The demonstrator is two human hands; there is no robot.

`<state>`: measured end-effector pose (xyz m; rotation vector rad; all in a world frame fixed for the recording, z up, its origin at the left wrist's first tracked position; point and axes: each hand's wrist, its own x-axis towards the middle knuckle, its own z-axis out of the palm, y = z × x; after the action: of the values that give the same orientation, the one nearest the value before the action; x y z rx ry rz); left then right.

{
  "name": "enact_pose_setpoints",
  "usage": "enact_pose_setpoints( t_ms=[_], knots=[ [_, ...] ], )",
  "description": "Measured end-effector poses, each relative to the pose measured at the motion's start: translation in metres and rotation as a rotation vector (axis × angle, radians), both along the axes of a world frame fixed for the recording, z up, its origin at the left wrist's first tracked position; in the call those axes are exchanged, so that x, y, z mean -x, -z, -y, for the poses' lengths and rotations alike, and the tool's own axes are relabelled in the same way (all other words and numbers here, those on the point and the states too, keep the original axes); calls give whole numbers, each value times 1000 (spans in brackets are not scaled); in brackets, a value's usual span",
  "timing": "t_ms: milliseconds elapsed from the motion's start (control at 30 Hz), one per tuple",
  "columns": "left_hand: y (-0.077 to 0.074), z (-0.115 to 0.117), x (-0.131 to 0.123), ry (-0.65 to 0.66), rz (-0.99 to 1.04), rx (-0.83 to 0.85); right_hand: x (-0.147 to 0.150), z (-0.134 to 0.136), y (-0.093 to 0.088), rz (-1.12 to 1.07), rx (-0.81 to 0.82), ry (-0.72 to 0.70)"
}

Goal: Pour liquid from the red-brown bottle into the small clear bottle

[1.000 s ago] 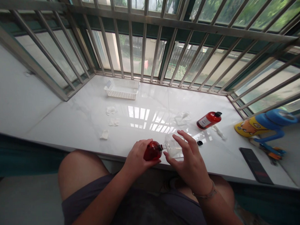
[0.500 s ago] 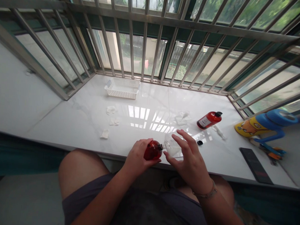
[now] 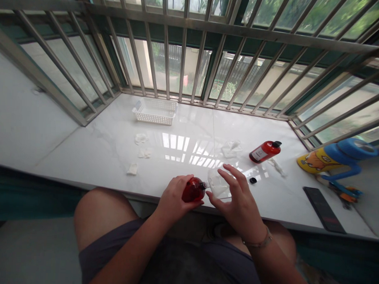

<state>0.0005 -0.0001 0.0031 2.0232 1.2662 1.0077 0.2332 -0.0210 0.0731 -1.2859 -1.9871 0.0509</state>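
My left hand [image 3: 172, 198] grips a small red bottle [image 3: 194, 189], tipped on its side with its open neck pointing right. The neck meets a clear plastic cup [image 3: 219, 185] that my right hand [image 3: 237, 201] holds from the near side, fingers spread around it. Both sit over the front edge of the white marble sill [image 3: 108, 155]. A small black cap [image 3: 253, 180] lies on the sill just right of my right hand. A second red bottle [image 3: 265, 151] with a black cap and white label lies on its side farther right.
A white plastic basket [image 3: 155, 112] stands at the back by the metal window bars. Crumpled white tissues [image 3: 139, 153] lie left of centre, another wad [image 3: 229, 148] near the lying bottle. A dark phone [image 3: 324, 209] and a blue and yellow toy [image 3: 335, 157] are at right.
Nothing has visibly changed apart from a slight shift of the view; both hands stay on the bottle and the cup.
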Motion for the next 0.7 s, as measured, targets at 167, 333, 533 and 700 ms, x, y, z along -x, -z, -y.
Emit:
enact_pose_setpoints(
  t_ms=[167,333,533,700],
  knots=[
    [0,0,1,-10,2,-3,-1,-1,4,-78,56,22],
    [0,0,0,-5,4,-3,-2,0,13,-265,184,38],
    [1,1,1,-10,4,-1,-3,1,39,-654,421,71],
    [2,0,3,-16,16,-5,-11,0,74,-1084,548,66]
  ],
)
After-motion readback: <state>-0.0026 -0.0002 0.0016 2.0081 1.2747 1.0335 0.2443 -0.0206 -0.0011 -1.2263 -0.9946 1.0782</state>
